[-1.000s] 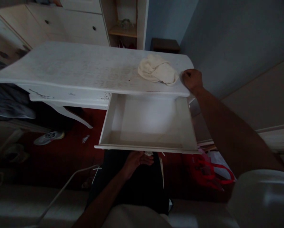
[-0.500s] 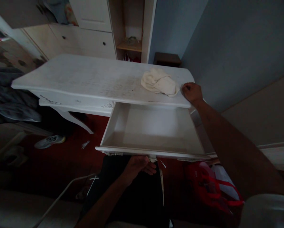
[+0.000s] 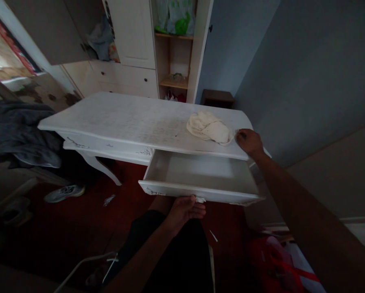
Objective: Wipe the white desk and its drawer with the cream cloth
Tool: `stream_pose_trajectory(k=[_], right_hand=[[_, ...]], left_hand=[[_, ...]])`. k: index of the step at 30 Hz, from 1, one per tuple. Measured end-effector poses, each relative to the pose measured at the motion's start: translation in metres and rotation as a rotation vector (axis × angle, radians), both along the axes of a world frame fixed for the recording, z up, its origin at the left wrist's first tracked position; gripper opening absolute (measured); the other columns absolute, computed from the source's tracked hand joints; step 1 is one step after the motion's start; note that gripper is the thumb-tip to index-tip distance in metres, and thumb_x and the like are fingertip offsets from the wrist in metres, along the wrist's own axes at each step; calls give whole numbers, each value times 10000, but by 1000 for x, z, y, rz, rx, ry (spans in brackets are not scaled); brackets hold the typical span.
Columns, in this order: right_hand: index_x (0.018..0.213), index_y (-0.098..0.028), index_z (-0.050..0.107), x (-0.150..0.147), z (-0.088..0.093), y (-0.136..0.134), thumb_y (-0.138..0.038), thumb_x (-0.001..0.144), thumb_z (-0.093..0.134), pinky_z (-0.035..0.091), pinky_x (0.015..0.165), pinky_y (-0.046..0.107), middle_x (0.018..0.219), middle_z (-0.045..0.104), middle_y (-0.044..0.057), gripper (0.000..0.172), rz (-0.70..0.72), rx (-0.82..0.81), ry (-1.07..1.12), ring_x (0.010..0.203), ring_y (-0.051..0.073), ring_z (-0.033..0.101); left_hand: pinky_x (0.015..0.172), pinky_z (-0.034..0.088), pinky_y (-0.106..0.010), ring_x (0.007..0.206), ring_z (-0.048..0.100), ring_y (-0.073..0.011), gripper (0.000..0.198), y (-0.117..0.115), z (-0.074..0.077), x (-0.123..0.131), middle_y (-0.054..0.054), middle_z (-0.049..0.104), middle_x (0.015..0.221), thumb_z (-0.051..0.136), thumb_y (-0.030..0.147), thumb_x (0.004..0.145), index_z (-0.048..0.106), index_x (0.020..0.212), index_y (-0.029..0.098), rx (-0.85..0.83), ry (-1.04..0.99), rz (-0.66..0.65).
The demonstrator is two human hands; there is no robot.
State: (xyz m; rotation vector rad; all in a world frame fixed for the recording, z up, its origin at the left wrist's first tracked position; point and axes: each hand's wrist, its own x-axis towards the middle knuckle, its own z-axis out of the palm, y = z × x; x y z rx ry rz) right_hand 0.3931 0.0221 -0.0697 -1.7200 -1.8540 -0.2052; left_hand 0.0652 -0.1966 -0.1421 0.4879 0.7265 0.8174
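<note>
A white desk (image 3: pixel 124 118) with worn, smudged paint stands before me, one drawer (image 3: pixel 200 191) pulled partly out. The inside of the drawer looks bare. My left hand (image 3: pixel 185 209) is closed at the small pale knob (image 3: pixel 199 200) on the drawer front, thumb above and fingers underneath. On the right end of the desktop rests my right hand (image 3: pixel 250 142), curled into a fist. Beside its thumb lies a crumpled cream cloth (image 3: pixel 209 128); whether the two touch, I cannot tell.
A white wardrobe (image 3: pixel 133 44) with open shelves stands behind the desk. Dark clothing (image 3: pixel 23 130) hangs at left, above a grey shoe (image 3: pixel 64 193) on the red floor. A red bag (image 3: pixel 270 260) sits at lower right, near the grey wall (image 3: pixel 307 81).
The drawer has slid inward toward the desk, my left hand moving with it at the knob. My right hand stays on the desktop. The view has tilted up, showing more of the wardrobe.
</note>
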Motion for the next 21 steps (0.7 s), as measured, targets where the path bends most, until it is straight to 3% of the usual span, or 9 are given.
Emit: stream_pose_trajectory(k=[5,14,21], right_hand=[[886,-175,721,-4,1,-2,-259,805,495,498,913,417,977,735,141,255,-20,-4,-8,946,290,651],[916,-172,717,-6,2,-4,-258,826,470,496,937,430,1014,730,143,277,-13,-13,-19,960,289,646],[905,-182,711,-5,2,-4,-248,818,484,501,920,423,985,727,135,251,-5,-4,-9,952,284,646]], left_hand=[[668,586,-274,701,725,-190,458,25,6,11,-105,772,783,912,497,574,734,745,111,-43,-34,96],[706,585,-309,678,711,-185,262,79,12,21,-107,739,725,708,309,869,681,704,108,-67,39,215],[794,586,-375,664,699,-185,266,109,7,42,-94,709,684,613,271,926,625,698,134,-89,51,296]])
